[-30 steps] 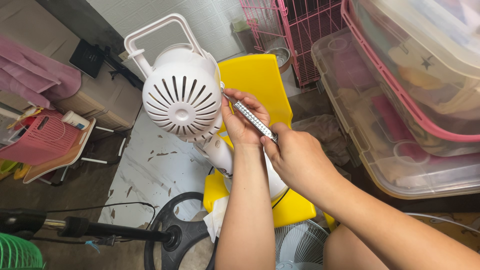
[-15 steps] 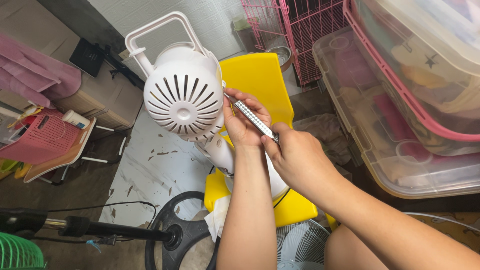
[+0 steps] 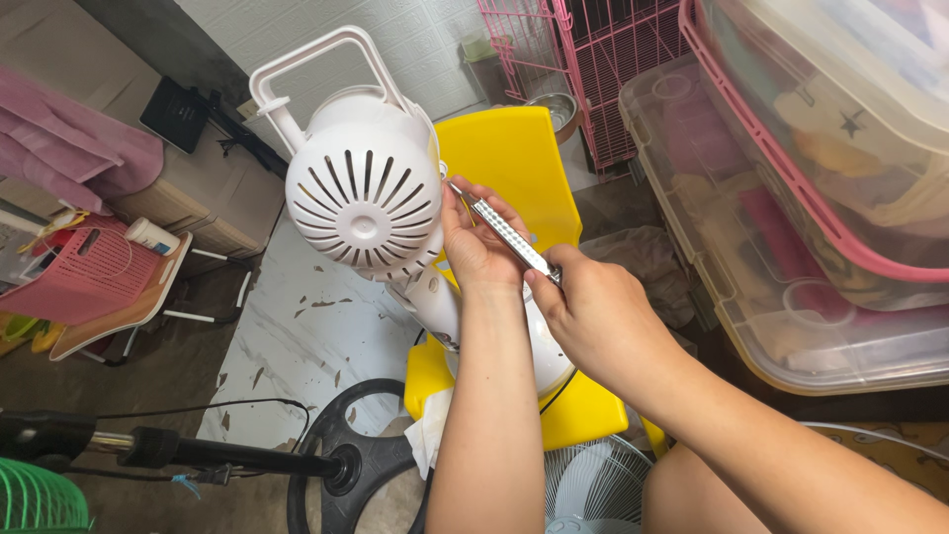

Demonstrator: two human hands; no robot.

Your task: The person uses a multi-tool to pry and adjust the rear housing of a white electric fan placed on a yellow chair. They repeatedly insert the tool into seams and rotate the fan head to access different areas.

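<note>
Little has moved since earlier: left hand (image 3: 479, 242) still braces the white fan motor housing (image 3: 364, 203). Right hand (image 3: 593, 316) keeps its grip closed on a metal tool (image 3: 509, 237), tip at the housing, above the yellow stool (image 3: 514, 158).

The left hand (image 3: 477, 242) steadies a white fan motor housing (image 3: 364, 203), fingers against its right side. The right hand (image 3: 593, 316) grips a thin metal tool (image 3: 506, 234) whose tip points at the housing's edge, lying across the left fingers. The housing has a handle (image 3: 316, 61) on top and sits over a yellow stool (image 3: 519, 158). Clear storage bins (image 3: 791, 247) stand at right, a pink cage (image 3: 603, 59) behind, a black fan base (image 3: 346, 465) below.
</note>
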